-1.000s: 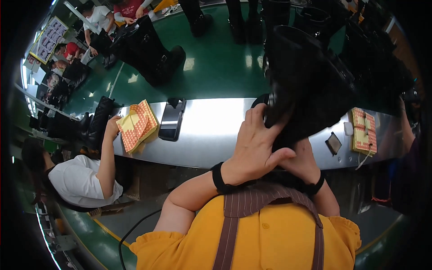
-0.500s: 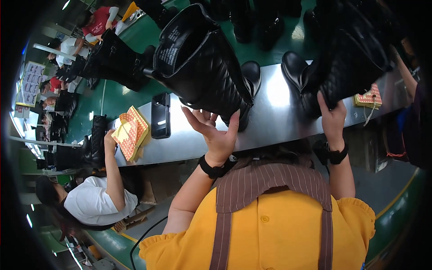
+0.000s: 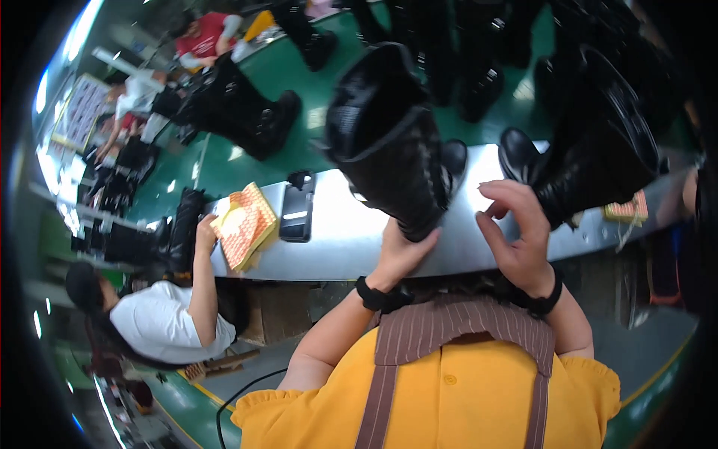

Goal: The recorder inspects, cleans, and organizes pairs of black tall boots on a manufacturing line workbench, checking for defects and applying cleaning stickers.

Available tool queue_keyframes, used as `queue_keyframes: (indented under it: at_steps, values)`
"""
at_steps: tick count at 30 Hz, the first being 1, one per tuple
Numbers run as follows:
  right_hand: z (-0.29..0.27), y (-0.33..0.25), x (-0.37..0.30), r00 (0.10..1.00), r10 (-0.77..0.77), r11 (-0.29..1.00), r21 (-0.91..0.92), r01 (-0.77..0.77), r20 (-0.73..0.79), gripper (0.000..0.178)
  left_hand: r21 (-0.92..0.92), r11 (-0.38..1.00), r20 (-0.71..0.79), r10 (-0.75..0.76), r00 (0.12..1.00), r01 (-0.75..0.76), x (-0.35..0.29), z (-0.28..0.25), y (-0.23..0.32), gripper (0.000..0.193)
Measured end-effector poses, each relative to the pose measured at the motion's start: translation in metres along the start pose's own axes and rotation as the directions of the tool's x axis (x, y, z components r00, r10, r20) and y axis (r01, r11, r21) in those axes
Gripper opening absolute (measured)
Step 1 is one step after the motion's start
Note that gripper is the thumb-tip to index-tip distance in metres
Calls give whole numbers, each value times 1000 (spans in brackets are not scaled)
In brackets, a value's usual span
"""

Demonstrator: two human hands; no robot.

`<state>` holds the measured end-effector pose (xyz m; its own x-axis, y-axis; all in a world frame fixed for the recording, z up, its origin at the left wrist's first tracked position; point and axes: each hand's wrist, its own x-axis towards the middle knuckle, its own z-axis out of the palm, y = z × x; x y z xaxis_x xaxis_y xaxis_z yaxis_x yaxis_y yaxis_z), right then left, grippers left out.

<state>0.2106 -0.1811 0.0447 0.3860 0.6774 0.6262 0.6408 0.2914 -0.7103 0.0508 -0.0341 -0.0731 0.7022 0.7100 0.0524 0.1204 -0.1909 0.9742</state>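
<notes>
A tall black boot (image 3: 400,161) stands in front of me, its wide shaft leaning left with the top opening toward me. My left hand (image 3: 402,253) is closed around the back of its heel; the thumb shows and the other fingers are partly hidden. My right hand (image 3: 520,236) is raised between the two boots, thumb and forefinger curved and apart with nothing visible between them. Just behind and to the right of it, a second tall black boot (image 3: 598,150) leans right on the metal strip.
The bench's metal edge (image 3: 336,258) holds a black phone-like device (image 3: 298,209) and a yellow-red patterned paper stack (image 3: 250,224), which a co-worker (image 3: 164,322) touches at left. Another stack (image 3: 627,209) lies right. Several black boots stand on the green surface (image 3: 310,138).
My right hand has let go of the right boot and moved left, fingers apart. My left hand has closed on the left boot's heel. The whole view has shifted.
</notes>
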Motion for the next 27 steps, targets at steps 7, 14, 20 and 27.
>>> queue_keyframes:
  at_steps: [7,14,20,27]
  values:
    - [21,-41,74,998,-30,1000,0,30,54,75,-4,990,-44,139,989,-139,-7,-2,12,76]
    - [8,-39,68,978,-102,993,72,90,183,32,6,962,-157,272,949,-274,-9,-4,15,79]
    - [4,-52,46,915,-219,975,44,217,338,34,-51,972,-117,222,968,-229,-8,-3,19,74]
    - [-29,9,26,931,159,951,201,-233,328,40,-10,946,-166,319,933,-325,-9,-5,18,73]
